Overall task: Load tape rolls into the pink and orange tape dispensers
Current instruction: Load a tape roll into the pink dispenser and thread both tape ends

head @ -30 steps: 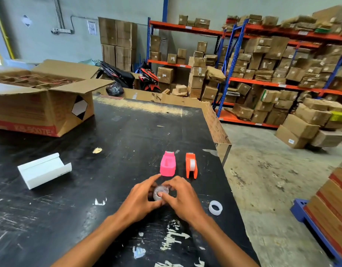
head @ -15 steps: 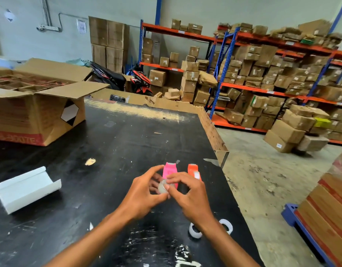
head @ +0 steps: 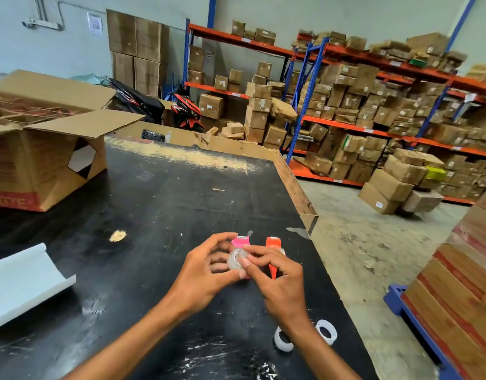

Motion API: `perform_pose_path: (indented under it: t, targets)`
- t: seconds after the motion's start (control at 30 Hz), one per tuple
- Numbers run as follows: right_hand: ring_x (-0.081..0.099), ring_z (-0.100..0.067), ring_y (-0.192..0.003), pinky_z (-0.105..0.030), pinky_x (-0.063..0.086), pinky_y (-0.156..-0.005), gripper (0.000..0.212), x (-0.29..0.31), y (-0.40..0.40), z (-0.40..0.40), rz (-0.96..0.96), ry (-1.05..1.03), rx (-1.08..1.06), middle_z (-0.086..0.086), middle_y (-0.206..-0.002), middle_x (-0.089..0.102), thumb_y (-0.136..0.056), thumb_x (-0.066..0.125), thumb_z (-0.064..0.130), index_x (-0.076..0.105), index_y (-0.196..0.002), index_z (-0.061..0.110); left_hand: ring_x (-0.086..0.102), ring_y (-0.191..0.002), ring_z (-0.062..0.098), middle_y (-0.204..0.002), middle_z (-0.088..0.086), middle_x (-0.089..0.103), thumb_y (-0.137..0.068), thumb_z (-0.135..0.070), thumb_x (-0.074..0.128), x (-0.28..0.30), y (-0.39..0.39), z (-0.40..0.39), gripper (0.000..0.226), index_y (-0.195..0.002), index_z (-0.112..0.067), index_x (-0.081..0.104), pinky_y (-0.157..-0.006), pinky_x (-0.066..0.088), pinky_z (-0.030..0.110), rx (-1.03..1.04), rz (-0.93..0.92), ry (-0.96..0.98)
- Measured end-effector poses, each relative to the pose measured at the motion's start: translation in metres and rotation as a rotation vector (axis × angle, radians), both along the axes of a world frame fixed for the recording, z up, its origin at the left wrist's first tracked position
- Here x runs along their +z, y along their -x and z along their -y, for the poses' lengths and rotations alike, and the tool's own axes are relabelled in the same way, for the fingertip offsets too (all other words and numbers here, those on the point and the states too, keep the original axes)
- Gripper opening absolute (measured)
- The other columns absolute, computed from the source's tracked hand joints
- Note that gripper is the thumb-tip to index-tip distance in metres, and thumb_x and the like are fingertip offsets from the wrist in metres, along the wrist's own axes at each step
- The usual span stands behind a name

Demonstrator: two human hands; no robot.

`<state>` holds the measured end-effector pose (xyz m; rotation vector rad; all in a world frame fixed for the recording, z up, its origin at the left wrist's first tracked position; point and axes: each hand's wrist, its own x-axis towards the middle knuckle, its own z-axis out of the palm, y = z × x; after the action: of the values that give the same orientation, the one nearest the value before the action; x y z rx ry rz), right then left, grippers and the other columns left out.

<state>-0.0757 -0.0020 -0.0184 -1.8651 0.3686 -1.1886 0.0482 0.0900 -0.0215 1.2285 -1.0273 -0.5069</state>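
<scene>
Two hands meet at the lower centre of the frame around one small clear tape roll (head: pixel 236 260). The left hand (head: pixel 206 272) cups it from the left with thumb and curled fingers closed on its rim; the right hand (head: pixel 274 275) comes in from the right, its fingertips (head: pixel 247 260) pinched at the roll's face. That looks like picking for the loose end of the tape or steadying the core, though the blur leaves it unclear which. The roll is held off the desk (head: pixel 159 215), probably so both hands can turn it freely before it goes into a dispenser.

The pink dispenser (head: pixel 240 240) stands directly behind the roll, mostly hidden by the fingers, and the orange dispenser (head: pixel 273 242) stands just to its right, half covered by the right hand. Keeping both so close makes for a short reach once the roll is ready. Whether the orange one already carries tape cannot be told here.

Two more white rolls (head: pixel 327 330) lie on the desk at the lower right, on either side of the right wrist and near the desk's right edge, where a careless sweep of the forearm might knock them to the floor. Left of the hands the black surface is open out to a white folded sheet (head: pixel 25 281), with an open carton (head: pixel 44 160) further up and left, so there is ample room on that side.
</scene>
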Motion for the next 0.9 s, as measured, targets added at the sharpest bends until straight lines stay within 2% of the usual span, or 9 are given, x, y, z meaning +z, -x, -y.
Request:
perform_pose_path:
  t: [0.13,0.33,0.43,0.5,0.57,0.67,0.73,0.8,0.9]
  targets:
    - [0.065,-0.016,-0.093,-0.019,0.046,-0.087,0.010,0.002,-0.003,0.008,-0.078,0.338,-0.059,0.008,-0.088,0.076,-0.078,0.072,0.020,0.075,-0.068,0.020,0.068,-0.081,0.008,-0.092,-0.010,0.070,-0.053,-0.022,0.083,0.001,-0.007,-0.001,0.052,-0.098,-0.041,0.064,-0.071,0.055,0.018,0.003,0.047,0.013]
    - [0.062,-0.010,-0.092,-0.023,0.048,-0.081,0.015,-0.003,-0.003,0.012,-0.183,0.466,-0.056,0.019,-0.097,0.068,-0.084,0.066,0.023,0.076,-0.072,0.020,0.067,-0.092,0.004,-0.102,-0.018,0.065,-0.062,-0.019,0.077,0.002,-0.015,0.003,0.057,-0.104,-0.052,0.056,-0.078,0.053,0.012,0.032,0.282,-0.020]
    - [0.061,-0.006,-0.090,-0.016,0.046,-0.077,0.020,-0.007,-0.004,0.009,-0.279,0.362,-0.032,0.019,-0.098,0.063,-0.087,0.062,0.027,0.078,-0.079,0.017,0.063,-0.098,-0.002,-0.100,-0.019,0.066,-0.068,-0.020,0.074,0.000,-0.019,0.010,0.060,-0.116,-0.046,0.048,-0.083,0.049,0.009,0.034,0.454,-0.054]
    - [0.060,-0.001,-0.088,-0.006,0.043,-0.073,0.016,-0.003,-0.007,0.006,-0.312,0.164,-0.023,0.006,-0.096,0.066,-0.087,0.065,0.020,0.079,-0.081,0.013,0.061,-0.097,0.001,-0.104,-0.012,0.062,-0.071,-0.015,0.075,0.000,-0.023,0.016,0.072,-0.131,-0.036,0.041,-0.087,0.050,0.016,0.070,0.572,-0.097]
    - [0.062,-0.004,-0.077,-0.009,0.045,-0.067,0.012,0.006,-0.012,0.009,-0.282,-0.017,-0.086,-0.006,-0.086,0.070,-0.082,0.071,0.015,0.076,-0.075,0.007,0.058,-0.095,0.006,-0.106,-0.008,0.057,-0.071,-0.013,0.075,0.003,-0.024,0.024,0.086,-0.141,-0.032,0.029,-0.091,0.049,0.025,0.106,0.654,-0.146]
    - [0.062,-0.010,-0.061,-0.024,0.053,-0.061,0.019,0.018,-0.020,0.018,-0.276,-0.166,-0.121,-0.005,-0.070,0.068,-0.073,0.079,0.020,0.068,-0.078,0.006,0.054,-0.101,0.012,-0.108,-0.010,0.049,-0.072,-0.011,0.074,0.012,-0.022,0.033,0.095,-0.146,-0.030,0.017,-0.095,0.046,0.029,0.092,0.728,-0.195]
    - [0.060,-0.008,-0.058,-0.031,0.054,-0.062,0.026,0.022,-0.025,0.027,-0.358,-0.158,-0.142,-0.001,-0.065,0.066,-0.069,0.082,0.026,0.067,-0.082,0.009,0.052,-0.106,0.014,-0.111,-0.008,0.049,-0.074,-0.011,0.072,0.014,-0.021,0.038,0.097,-0.147,-0.030,0.012,-0.097,0.044,0.029,0.078,0.771,-0.226]
    - [0.061,-0.008,-0.057,-0.032,0.055,-0.064,0.026,0.024,-0.029,0.034,-0.446,-0.094,-0.173,0.004,-0.061,0.064,-0.067,0.082,0.030,0.070,-0.081,0.012,0.051,-0.107,0.016,-0.114,-0.002,0.053,-0.076,-0.012,0.071,0.015,-0.021,0.042,0.098,-0.147,-0.031,0.007,-0.097,0.044,0.030,0.075,0.816,-0.253]
    - [0.069,-0.015,-0.071,-0.032,0.056,-0.072,0.027,0.026,-0.037,0.044,-0.556,-0.013,-0.219,0.006,-0.060,0.065,-0.069,0.076,0.027,0.072,-0.093,0.015,0.051,-0.108,0.018,-0.118,0.003,0.055,-0.078,-0.011,0.067,0.012,-0.022,0.052,0.095,-0.147,-0.030,0.004,-0.095,0.043,0.029,0.077,0.843,-0.285]
